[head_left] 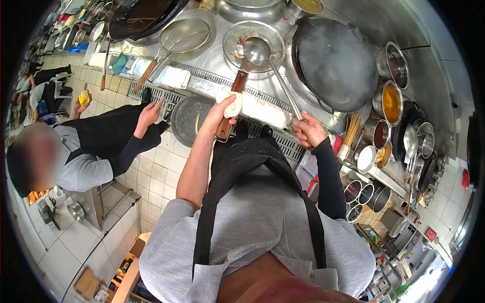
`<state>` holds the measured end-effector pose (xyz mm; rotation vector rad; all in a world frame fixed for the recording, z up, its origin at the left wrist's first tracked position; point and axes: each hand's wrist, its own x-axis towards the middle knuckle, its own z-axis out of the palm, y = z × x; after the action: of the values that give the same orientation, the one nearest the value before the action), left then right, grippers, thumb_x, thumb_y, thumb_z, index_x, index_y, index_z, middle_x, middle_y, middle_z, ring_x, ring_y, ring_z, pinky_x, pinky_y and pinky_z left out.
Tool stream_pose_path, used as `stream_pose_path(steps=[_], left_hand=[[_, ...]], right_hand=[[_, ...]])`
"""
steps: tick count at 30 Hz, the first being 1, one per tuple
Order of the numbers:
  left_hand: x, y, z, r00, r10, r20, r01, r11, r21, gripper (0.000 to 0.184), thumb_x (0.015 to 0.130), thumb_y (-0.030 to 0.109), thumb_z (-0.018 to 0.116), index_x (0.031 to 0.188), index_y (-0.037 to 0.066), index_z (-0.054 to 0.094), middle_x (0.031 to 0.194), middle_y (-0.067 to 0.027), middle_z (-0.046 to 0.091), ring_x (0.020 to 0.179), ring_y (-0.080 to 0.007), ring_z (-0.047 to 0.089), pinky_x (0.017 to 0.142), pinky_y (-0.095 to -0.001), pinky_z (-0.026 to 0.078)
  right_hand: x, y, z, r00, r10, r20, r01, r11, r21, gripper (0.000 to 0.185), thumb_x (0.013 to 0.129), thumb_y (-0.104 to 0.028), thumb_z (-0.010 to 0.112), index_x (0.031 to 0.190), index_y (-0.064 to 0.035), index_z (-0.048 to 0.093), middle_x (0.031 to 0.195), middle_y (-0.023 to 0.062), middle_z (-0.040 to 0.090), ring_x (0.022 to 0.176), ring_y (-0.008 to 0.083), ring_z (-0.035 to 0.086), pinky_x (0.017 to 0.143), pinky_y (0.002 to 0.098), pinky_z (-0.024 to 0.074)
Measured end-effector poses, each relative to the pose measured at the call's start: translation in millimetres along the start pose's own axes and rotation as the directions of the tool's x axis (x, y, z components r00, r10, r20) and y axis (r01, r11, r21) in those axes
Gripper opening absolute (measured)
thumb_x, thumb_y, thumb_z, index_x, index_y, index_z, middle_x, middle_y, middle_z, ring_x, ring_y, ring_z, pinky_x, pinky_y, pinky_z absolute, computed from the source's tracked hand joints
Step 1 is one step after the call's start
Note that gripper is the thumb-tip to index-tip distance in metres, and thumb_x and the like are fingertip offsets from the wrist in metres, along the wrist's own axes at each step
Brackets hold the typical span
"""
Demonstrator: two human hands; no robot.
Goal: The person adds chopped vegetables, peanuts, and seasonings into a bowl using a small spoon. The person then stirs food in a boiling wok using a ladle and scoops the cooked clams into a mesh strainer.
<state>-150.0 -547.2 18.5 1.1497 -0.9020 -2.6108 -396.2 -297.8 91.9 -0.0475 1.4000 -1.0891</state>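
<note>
My left hand [218,115] is closed around the wooden handle of a round wire strainer [278,40], with a pale folded cloth [234,105] under its grip. In the strainer lie small orange and pale food pieces, too small to name. My right hand [308,130] grips the long metal handle of a ladle [256,51]. The ladle's bowl sits over the strainer and hides part of the food. To the right, a large dark wok [331,70] gives off steam or smoke.
Another wire strainer [184,36] and a dark wok [144,17] are at upper left. Metal bowls, one with orange liquid [391,102], line the right side. A co-worker [83,146] stands on my left. A dark round basin [184,118] is below the counter edge.
</note>
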Motion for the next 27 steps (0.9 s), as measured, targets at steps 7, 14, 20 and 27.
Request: stream_pose_path(steps=[7, 14, 20, 27], left_hand=[[5.0, -6.6, -4.9, 0.999, 0.007, 0.033, -0.005, 0.999, -0.047, 0.034, 0.105, 0.04, 0.067, 0.11, 0.007, 0.067, 0.079, -0.0022, 0.063, 0.062, -0.0112, 0.056, 0.049, -0.027, 0.043], [3.9, -14.1, -7.2, 0.999, -0.012, -0.036, 0.011, 1.0, -0.026, 0.038, 0.103, 0.041, 0.069, 0.111, 0.005, 0.068, 0.081, -0.0019, 0.065, 0.064, -0.0109, 0.058, 0.05, -0.0269, 0.045], [5.7, -19.8, -6.0, 1.0, 0.008, -0.016, -0.008, 1.0, 0.011, 0.037, 0.103, 0.042, 0.069, 0.112, 0.005, 0.068, 0.083, -0.0016, 0.065, 0.065, -0.0104, 0.059, 0.051, -0.0271, 0.047], [8.3, -22.9, -7.6, 0.999, 0.007, -0.034, -0.007, 1.0, 0.007, 0.038, 0.103, 0.041, 0.069, 0.11, 0.004, 0.068, 0.084, -0.0025, 0.066, 0.065, -0.0107, 0.06, 0.052, -0.0272, 0.047]], right_hand=[[8.3, -17.1, 13.6, 0.954, -0.287, -0.091, 0.286, 0.958, -0.021, 0.029, 0.105, -0.01, 0.06, 0.132, -0.0057, 0.054, 0.075, -0.002, 0.05, 0.048, 0.005, 0.04, 0.038, 0.0248, 0.0297], [25.9, -35.8, 32.2, 0.926, -0.344, -0.158, 0.326, 0.936, -0.129, 0.018, 0.103, -0.012, 0.062, 0.118, -0.0065, 0.054, 0.068, -0.005, 0.044, 0.047, 0.0056, 0.039, 0.037, 0.0263, 0.0289], [36.9, 9.5, 21.7, 0.904, -0.403, -0.143, 0.296, 0.831, -0.471, 0.038, 0.101, -0.011, 0.064, 0.138, -0.0029, 0.056, 0.069, -0.0001, 0.051, 0.05, 0.0105, 0.046, 0.043, 0.03, 0.037], [25.8, 10.7, 45.6, 0.87, -0.485, -0.085, 0.248, 0.582, -0.775, 0.047, 0.095, -0.016, 0.069, 0.137, 0.0026, 0.058, 0.094, 0.0223, 0.072, 0.087, 0.0344, 0.072, 0.08, 0.0409, 0.0552]])
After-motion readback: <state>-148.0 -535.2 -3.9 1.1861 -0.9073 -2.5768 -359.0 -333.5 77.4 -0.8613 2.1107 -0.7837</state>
